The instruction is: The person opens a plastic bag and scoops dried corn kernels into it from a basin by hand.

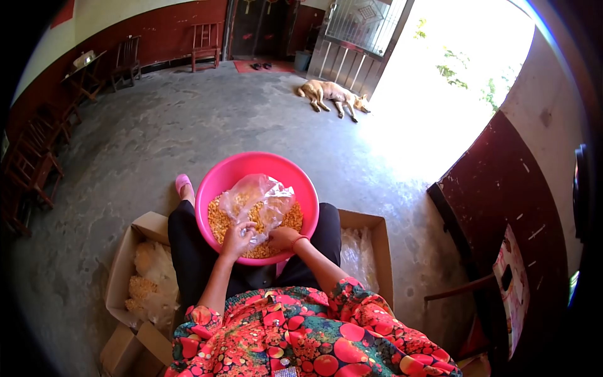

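Work seemingly partway: kernels (218,223) lie loose in the basin (231,176), the bag (271,191) atop them. Left hand (236,239) pinches the bag; right hand (284,238) — grip hidden. Left box (118,276) — plastic and kernels, perhaps done.

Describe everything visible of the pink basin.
The pink basin is round and wide, apparently plastic, with a smooth rim. Open side up, it seems to rest on the person's dark-trousered thighs. Inside are yellow kernels and a crumpled clear bag; the left hand and right hand reach in from the near side.
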### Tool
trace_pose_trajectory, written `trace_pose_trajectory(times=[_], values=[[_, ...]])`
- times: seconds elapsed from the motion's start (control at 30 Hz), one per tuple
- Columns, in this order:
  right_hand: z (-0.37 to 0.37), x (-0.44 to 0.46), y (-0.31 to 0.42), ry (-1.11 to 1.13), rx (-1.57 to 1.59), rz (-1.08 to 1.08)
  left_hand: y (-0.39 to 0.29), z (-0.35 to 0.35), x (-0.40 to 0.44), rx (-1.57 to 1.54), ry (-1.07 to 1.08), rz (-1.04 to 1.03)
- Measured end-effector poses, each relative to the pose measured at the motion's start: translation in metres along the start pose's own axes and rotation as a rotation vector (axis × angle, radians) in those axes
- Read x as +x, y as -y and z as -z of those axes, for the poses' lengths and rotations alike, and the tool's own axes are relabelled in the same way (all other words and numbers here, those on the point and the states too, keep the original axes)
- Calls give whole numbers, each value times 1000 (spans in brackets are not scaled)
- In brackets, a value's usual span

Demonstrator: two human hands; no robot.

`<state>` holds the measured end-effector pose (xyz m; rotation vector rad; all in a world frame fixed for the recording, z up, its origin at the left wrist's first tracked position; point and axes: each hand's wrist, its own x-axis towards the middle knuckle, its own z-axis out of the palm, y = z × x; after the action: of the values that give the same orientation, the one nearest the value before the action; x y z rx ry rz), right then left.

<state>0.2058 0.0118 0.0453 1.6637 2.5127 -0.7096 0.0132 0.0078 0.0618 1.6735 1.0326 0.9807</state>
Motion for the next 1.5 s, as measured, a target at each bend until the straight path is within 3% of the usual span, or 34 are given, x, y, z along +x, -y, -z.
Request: trace_pose_trajectory(times=[0.17,0.27,0.33,0.43,0.5,0.57,0.6,0.67,0.7,0.8,0.83,0.87,0.93,1.0,1.03,1.07,1.27,1.33,1.4,1.5], values=[[-10,3,39,32,-1,-79,9,-2,2,-33,6,1],[-15,7,38,-21,-2,-6,-4,-1,0,51,-22,-64],[-18,7,35,-57,33,10,-1,-3,-1,-88,-9,90],[-24,13,28,-76,67,56,6,-4,1,-129,3,154],[-14,7,31,-63,68,82,3,-2,1,-67,-9,82],[22,-18,49,-17,513,193,2,-2,0,-5,-17,12],[22,-17,47,-17,514,192,4,-2,0,32,-25,-17],[22,-14,42,191,970,-121,9,-3,1,70,-33,-45],[39,-27,55,173,1095,-134,9,-4,2,33,-41,-40],[36,-26,44,144,1258,28,4,-4,0,-40,-31,22],[36,-31,43,60,1125,116,0,-3,-1,-76,-20,79],[38,-32,44,84,1268,2,0,-4,0,-71,-28,89],[33,-36,46,-49,1280,51,2,-4,2,50,-58,-45],[27,-20,33,135,1520,-195,-8,-2,-1,144,-84,-82],[34,-25,41,106,1495,-229,-8,-1,0,153,-71,-64],[30,-24,36,83,1462,-158,-6,-1,0,159,-58,-45],[22,-16,25,-34,1641,-263,-2,-3,-1,107,-82,-33],[19,-14,25,-184,1656,-240,2,-3,0,101,-97,-17],[22,-15,22,-139,1642,-193,4,-4,1,96,-86,-17],[23,-15,23,-210,1848,-175,4,-6,1,74,-126,-51]])
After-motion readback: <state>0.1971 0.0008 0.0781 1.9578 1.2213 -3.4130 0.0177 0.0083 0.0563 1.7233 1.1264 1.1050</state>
